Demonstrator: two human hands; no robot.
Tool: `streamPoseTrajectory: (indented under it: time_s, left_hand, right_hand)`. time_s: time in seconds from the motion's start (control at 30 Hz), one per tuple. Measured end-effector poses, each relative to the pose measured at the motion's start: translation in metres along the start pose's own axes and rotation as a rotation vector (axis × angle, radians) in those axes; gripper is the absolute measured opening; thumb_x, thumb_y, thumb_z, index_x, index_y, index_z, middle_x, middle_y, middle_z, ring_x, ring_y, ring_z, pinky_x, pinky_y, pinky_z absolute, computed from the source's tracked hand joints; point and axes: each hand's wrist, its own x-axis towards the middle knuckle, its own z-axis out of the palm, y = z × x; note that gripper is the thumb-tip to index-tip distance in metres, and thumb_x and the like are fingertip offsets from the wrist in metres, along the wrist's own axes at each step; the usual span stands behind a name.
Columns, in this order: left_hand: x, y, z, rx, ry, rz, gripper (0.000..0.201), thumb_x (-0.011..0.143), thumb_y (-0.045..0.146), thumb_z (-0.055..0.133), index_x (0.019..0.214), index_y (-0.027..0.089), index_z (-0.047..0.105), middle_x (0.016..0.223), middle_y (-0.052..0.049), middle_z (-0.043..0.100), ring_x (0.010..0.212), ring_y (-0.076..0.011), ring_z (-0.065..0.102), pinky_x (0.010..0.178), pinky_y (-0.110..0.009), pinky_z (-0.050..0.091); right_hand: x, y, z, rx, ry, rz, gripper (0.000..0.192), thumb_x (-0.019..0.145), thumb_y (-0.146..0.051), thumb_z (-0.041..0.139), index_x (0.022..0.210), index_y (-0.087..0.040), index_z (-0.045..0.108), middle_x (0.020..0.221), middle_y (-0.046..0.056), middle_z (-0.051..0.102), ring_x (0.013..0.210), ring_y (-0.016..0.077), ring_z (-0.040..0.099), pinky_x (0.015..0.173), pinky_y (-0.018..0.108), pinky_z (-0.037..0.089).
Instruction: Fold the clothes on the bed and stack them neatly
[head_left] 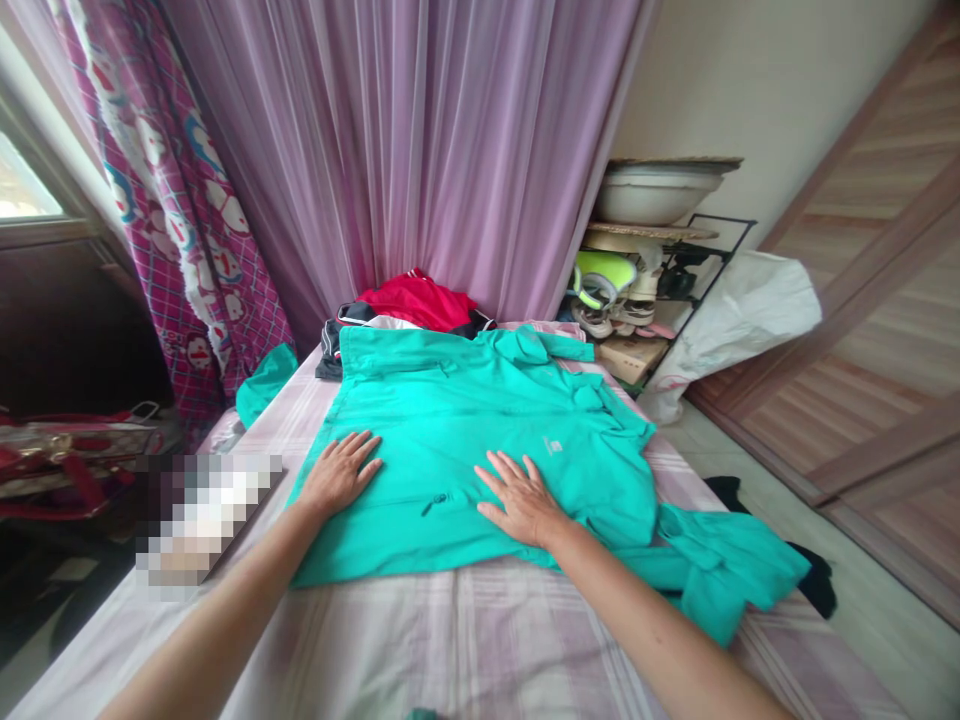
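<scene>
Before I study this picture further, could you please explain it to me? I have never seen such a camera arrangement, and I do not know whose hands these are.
There is no machine here. The one picture comes from a camera worn on a person's head, looking forward and down, so you see that person's own bare arms. The left hand and right hand rest palm down on a turquoise garment; neither grips anything. The garment lies spread on a checked cloth. Beyond it lies a red garment. At left, a pixelated patch hides something.
</scene>
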Motion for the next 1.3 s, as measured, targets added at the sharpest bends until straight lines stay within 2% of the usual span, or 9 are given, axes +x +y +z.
streamPoseTrajectory:
  time_s: [0.13, 0.27, 0.43, 0.57, 0.7, 0.83, 0.93, 1.13, 1.3]
  left_hand:
    - [-0.001, 0.001, -0.005, 0.054, -0.015, -0.069, 0.057, 0.096, 0.048, 0.035, 0.148, 0.025, 0.042, 0.157, -0.005, 0.038, 0.146, -0.0266, 0.031, 0.12, -0.049, 0.022]
    - [-0.007, 0.04, -0.008, 0.107, 0.028, -0.189, 0.055, 0.097, 0.047, 0.033, 0.141, 0.022, 0.051, 0.154, -0.01, 0.043, 0.144, -0.0335, 0.033, 0.117, -0.06, 0.02]
    - [-0.022, 0.087, 0.001, -0.004, 0.041, -0.033, 0.055, 0.098, 0.05, 0.032, 0.145, 0.026, 0.046, 0.156, -0.006, 0.04, 0.146, -0.028, 0.032, 0.119, -0.053, 0.022]
    - [-0.025, 0.091, 0.008, -0.032, 0.039, -0.003, 0.057, 0.097, 0.051, 0.034, 0.147, 0.026, 0.044, 0.156, -0.005, 0.041, 0.146, -0.0275, 0.032, 0.119, -0.053, 0.022]
    - [-0.023, 0.086, 0.01, -0.024, 0.076, 0.018, 0.056, 0.097, 0.05, 0.035, 0.146, 0.026, 0.045, 0.154, -0.006, 0.043, 0.144, -0.028, 0.035, 0.118, -0.054, 0.025]
    - [-0.024, 0.086, 0.011, 0.002, 0.099, 0.029, 0.055, 0.098, 0.05, 0.035, 0.146, 0.025, 0.046, 0.153, -0.006, 0.044, 0.143, -0.0283, 0.036, 0.117, -0.055, 0.027]
    - [-0.024, 0.087, 0.01, 0.007, 0.082, 0.025, 0.054, 0.098, 0.05, 0.035, 0.146, 0.026, 0.046, 0.154, -0.005, 0.044, 0.144, -0.0277, 0.036, 0.118, -0.054, 0.027]
    - [-0.024, 0.087, 0.008, 0.012, 0.056, 0.025, 0.056, 0.098, 0.05, 0.033, 0.148, 0.025, 0.043, 0.155, -0.005, 0.041, 0.145, -0.0271, 0.034, 0.118, -0.054, 0.025]
    - [-0.024, 0.088, 0.008, -0.008, 0.051, 0.016, 0.056, 0.098, 0.05, 0.035, 0.147, 0.025, 0.044, 0.155, -0.005, 0.041, 0.145, -0.028, 0.034, 0.118, -0.055, 0.025]
  right_hand:
    - [0.004, -0.017, -0.003, 0.039, 0.016, 0.042, 0.068, 0.095, -0.062, 0.038, 0.154, -0.027, 0.032, 0.163, 0.013, 0.02, 0.15, 0.0303, 0.017, 0.118, 0.059, 0.011]
    - [0.012, -0.038, -0.003, 0.105, -0.015, -0.033, 0.077, 0.091, -0.069, 0.039, 0.155, -0.028, 0.028, 0.164, 0.013, 0.017, 0.15, 0.0302, 0.014, 0.118, 0.06, 0.008]
    - [0.012, -0.044, 0.001, 0.103, -0.036, -0.061, 0.084, 0.088, -0.073, 0.041, 0.156, -0.027, 0.026, 0.164, 0.013, 0.016, 0.15, 0.031, 0.013, 0.118, 0.06, 0.005]
    - [0.007, -0.046, 0.003, 0.103, -0.035, -0.06, 0.082, 0.089, -0.072, 0.04, 0.156, -0.026, 0.026, 0.164, 0.013, 0.017, 0.151, 0.0298, 0.013, 0.119, 0.058, 0.005]
    - [0.014, -0.043, -0.013, 0.121, -0.074, -0.032, 0.072, 0.094, -0.066, 0.036, 0.155, -0.028, 0.03, 0.164, 0.011, 0.019, 0.15, 0.0284, 0.016, 0.118, 0.058, 0.009]
    - [0.033, -0.011, -0.035, 0.031, -0.028, 0.093, 0.062, 0.098, -0.058, 0.032, 0.154, -0.029, 0.033, 0.164, 0.009, 0.021, 0.15, 0.0258, 0.017, 0.119, 0.055, 0.011]
    - [0.034, 0.031, -0.034, -0.076, -0.029, 0.203, 0.062, 0.098, -0.055, 0.036, 0.154, -0.028, 0.033, 0.164, 0.01, 0.021, 0.15, 0.0263, 0.017, 0.119, 0.055, 0.011]
    - [-0.014, 0.112, -0.008, -0.156, 0.034, 0.728, 0.06, 0.1, -0.051, 0.025, 0.155, -0.026, 0.03, 0.163, 0.008, 0.025, 0.149, 0.0254, 0.021, 0.117, 0.056, 0.018]
    - [-0.031, 0.14, -0.02, -0.18, 0.028, 0.843, 0.06, 0.101, -0.048, 0.021, 0.153, -0.02, 0.035, 0.159, 0.012, 0.033, 0.146, 0.0267, 0.027, 0.114, 0.057, 0.023]
